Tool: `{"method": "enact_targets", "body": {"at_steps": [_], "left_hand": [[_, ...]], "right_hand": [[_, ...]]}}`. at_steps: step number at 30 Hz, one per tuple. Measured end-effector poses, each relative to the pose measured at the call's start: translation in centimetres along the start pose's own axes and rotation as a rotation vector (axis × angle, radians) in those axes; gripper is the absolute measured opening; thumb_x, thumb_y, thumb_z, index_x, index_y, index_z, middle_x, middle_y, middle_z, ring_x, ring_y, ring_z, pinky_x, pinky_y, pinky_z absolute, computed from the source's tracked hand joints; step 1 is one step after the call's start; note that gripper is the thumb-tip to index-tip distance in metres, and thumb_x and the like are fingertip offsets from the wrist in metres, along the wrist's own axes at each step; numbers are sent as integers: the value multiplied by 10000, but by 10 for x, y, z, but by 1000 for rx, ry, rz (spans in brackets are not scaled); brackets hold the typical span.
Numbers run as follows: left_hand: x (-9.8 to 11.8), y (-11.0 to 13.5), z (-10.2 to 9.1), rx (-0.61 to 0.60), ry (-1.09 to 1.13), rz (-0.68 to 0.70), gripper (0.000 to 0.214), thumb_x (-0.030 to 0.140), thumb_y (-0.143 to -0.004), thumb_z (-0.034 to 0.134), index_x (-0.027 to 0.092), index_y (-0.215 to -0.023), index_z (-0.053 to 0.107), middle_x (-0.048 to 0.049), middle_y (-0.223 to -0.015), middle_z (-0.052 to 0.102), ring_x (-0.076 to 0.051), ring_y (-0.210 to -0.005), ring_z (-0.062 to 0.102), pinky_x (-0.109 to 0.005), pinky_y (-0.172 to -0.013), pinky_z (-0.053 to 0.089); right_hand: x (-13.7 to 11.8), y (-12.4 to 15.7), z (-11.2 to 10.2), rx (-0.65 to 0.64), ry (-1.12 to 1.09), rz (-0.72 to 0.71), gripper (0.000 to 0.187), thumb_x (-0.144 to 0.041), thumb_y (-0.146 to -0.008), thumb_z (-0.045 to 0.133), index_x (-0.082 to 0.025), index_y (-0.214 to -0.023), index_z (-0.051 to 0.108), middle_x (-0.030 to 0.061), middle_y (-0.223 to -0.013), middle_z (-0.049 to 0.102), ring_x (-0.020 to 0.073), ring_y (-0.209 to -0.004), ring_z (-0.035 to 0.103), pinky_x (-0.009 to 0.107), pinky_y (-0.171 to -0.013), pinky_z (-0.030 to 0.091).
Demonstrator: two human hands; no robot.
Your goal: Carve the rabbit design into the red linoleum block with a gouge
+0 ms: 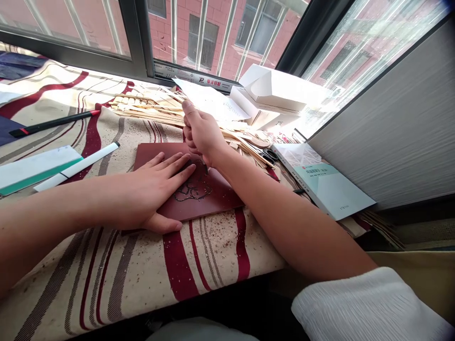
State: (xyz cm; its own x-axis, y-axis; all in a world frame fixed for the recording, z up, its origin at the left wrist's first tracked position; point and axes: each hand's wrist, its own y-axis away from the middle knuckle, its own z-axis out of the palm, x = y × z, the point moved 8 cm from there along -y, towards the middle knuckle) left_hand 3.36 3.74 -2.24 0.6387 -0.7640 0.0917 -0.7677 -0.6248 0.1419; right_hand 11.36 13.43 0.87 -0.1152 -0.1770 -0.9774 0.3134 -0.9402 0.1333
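Note:
A reddish-brown board (223, 194) lies on the striped cloth, with dark lines cut into its face in a curling pattern (194, 189). Spread flat over the board's left part is my left hand (159, 189), its fingers apart and its thumb at the near edge. My right hand (202, 132) is closed in a fist above the board's far side, thumb on top. Whatever it grips is hidden by the fist and wrist; only a small dark bit shows beneath. Fine crumbs (227, 232) are scattered over the board's near side and the cloth.
Thin wooden strips (152, 106) are heaped behind the board, near a white box (273, 94) and a paper sheet (209, 97). Black-handled scissors (269, 155) and a book (323, 180) lie right. A white pen-like stick (78, 166) and a black-and-red pen (53, 124) lie left.

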Motion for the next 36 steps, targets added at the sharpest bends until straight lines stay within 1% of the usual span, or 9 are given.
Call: {"method": "enact_targets", "body": {"at_steps": [2, 6, 8, 11, 13, 19, 29, 33, 36], "left_hand": [[0, 0, 0, -13, 3, -16, 1281, 797, -837, 593, 18, -1738, 123, -286, -1809, 26, -474, -1696, 37, -627, -1369, 113], [3, -1, -4, -65, 11, -60, 1255, 762, -847, 619, 35, -1743, 124, -275, -1810, 23, -452, -1699, 10, -596, -1375, 122], [5, -2, -5, -89, 4, -65, 1249, 750, -854, 618, 30, -1742, 115, -284, -1803, -3, -447, -1700, 2, -611, -1370, 124], [7, -2, -6, -87, 14, -66, 1250, 730, -848, 645, 23, -1739, 126, -292, -1796, -14, -451, -1699, 5, -623, -1366, 119], [5, -3, -5, -79, 18, -70, 1263, 732, -840, 655, 22, -1738, 123, -293, -1798, -6, -451, -1699, 9, -610, -1369, 107], [5, -1, -4, -81, -7, -60, 1244, 759, -856, 616, 23, -1737, 137, -304, -1798, 81, -449, -1699, 75, -576, -1370, 135], [5, 0, -6, -48, 12, -30, 1229, 757, -862, 632, 29, -1736, 165, -312, -1790, 102, -467, -1693, 99, -601, -1362, 159], [4, 0, -6, -92, 21, -78, 1233, 725, -842, 665, 40, -1738, 168, -288, -1804, 76, -451, -1699, 60, -586, -1373, 134], [5, 0, -8, -89, 49, -79, 1237, 703, -837, 686, 42, -1740, 160, -279, -1805, 41, -441, -1701, 47, -583, -1377, 120]], "right_hand": [[-7, 2, 2, -58, -15, -90, 576, -553, -1153, 399, -232, -689, 284, -118, -496, 216, 54, -439, 113, 198, -407, 96], [-7, 12, 25, -434, -57, -76, 566, -540, -1159, 385, -237, -690, 291, -120, -520, 204, 48, -438, 94, 195, -411, 78], [-5, 7, 16, -337, -87, -47, 568, -535, -1158, 383, -238, -685, 283, -120, -513, 196, 51, -436, 83, 192, -401, 69], [1, -1, -13, 41, -153, -11, 575, -514, -1165, 364, -238, -671, 265, -123, -480, 195, 50, -422, 83, 176, -387, 77], [1, 0, -20, 108, -179, -21, 569, -497, -1168, 364, -236, -669, 273, -123, -477, 197, 52, -418, 94, 168, -382, 94], [-11, 15, 10, -364, -196, -99, 540, -457, -1155, 423, -229, -680, 304, -113, -530, 180, 67, -439, 81, 157, -380, 106], [-6, 14, 21, -555, -276, -21, 543, -511, -1155, 391, -236, -696, 299, -122, -537, 166, 56, -437, 45, 143, -371, 88], [-2, 5, 9, -424, -308, -1, 557, -545, -1143, 417, -240, -699, 274, -125, -520, 179, 64, -430, 53, 151, -356, 96], [4, -3, -10, -149, -314, 5, 562, -565, -1144, 396, -238, -701, 285, -132, -496, 196, 62, -427, 64, 148, -358, 103]]}}
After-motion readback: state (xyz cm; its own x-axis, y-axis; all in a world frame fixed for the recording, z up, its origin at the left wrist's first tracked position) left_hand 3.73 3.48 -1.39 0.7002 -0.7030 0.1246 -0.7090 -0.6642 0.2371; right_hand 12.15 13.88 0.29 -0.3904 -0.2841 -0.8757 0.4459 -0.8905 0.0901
